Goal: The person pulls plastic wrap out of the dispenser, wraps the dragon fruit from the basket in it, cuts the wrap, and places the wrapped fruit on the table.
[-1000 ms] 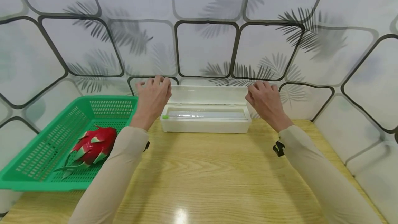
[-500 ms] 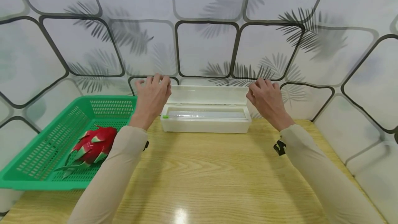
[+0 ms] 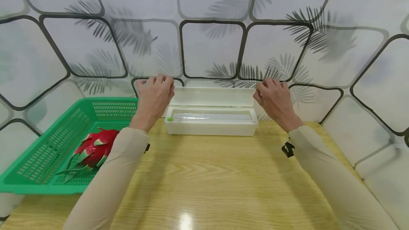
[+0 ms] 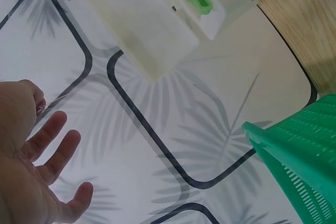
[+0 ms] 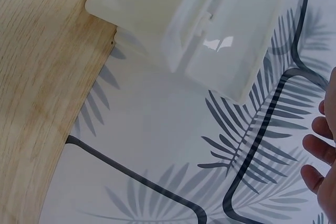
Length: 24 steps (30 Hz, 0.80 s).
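A white plastic wrap dispenser [image 3: 211, 129] stands against the wall with its lid [image 3: 214, 97] raised. Inside lies a roll [image 3: 212, 116], and a green slide cutter [image 4: 199, 0] sits at the left end. My left hand [image 3: 154, 98] is up beside the lid's left end. Its thumb and forefinger pinch clear plastic wrap, whose faint edge [image 4: 55, 102] shows in the left wrist view; the other fingers are spread. My right hand [image 3: 274, 100] is raised at the lid's right end, thumb and forefinger together as if on the same wrap, which is nearly invisible there.
On the left, a green basket [image 3: 44, 189] holds a red dragon fruit [image 3: 96, 144], partly behind my left sleeve. A wooden table [image 3: 204, 180] lies below, bordered by a patterned wall [image 3: 211, 52] at the back and right.
My left hand has shifted slightly left and up, so the gap between the hands is a little wider. The right hand, dispenser and basket stay nearly where they were.
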Tool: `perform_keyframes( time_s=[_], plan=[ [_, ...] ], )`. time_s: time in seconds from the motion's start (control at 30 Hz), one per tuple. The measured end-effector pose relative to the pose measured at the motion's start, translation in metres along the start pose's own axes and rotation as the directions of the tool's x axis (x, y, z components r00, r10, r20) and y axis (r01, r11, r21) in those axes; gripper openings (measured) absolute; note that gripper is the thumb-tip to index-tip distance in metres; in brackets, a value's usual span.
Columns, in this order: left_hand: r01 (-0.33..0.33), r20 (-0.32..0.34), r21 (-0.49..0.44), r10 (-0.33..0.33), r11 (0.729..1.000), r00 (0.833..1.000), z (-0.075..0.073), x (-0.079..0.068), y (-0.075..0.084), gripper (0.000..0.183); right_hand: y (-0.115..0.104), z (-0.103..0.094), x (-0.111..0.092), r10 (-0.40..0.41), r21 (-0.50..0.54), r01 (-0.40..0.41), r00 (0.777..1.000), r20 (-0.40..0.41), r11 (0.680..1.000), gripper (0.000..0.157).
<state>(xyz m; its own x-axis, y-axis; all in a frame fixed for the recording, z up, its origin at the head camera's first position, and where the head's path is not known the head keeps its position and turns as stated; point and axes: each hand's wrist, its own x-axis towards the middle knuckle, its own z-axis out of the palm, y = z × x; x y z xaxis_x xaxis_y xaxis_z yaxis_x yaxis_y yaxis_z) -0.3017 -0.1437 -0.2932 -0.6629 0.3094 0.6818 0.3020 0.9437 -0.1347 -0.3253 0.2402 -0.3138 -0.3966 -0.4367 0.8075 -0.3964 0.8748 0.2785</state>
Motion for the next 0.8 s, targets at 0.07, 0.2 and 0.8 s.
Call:
perform_keyframes(
  time_s=[0.07, 0.2, 0.8],
  plan=[
    [-0.002, 0.001, 0.008, 0.002, 1.000, 1.000, -0.001, 0.000, 0.000, 0.018, 0.000, 0.000, 0.001, -0.002, -0.002, 0.002, 1.000, 0.000, 1.000, 0.012],
    [-0.014, -0.031, 0.027, 0.015, 1.000, 0.999, -0.001, -0.001, -0.001, 0.018, 0.000, -0.001, 0.002, -0.003, 0.004, 0.003, 1.000, 0.000, 1.000, 0.013],
    [-0.012, -0.041, -0.036, 0.010, 0.999, 0.999, -0.006, 0.005, -0.004, 0.016, 0.003, -0.010, 0.012, -0.008, -0.013, 0.008, 1.000, 0.005, 1.000, 0.011]
  ],
)
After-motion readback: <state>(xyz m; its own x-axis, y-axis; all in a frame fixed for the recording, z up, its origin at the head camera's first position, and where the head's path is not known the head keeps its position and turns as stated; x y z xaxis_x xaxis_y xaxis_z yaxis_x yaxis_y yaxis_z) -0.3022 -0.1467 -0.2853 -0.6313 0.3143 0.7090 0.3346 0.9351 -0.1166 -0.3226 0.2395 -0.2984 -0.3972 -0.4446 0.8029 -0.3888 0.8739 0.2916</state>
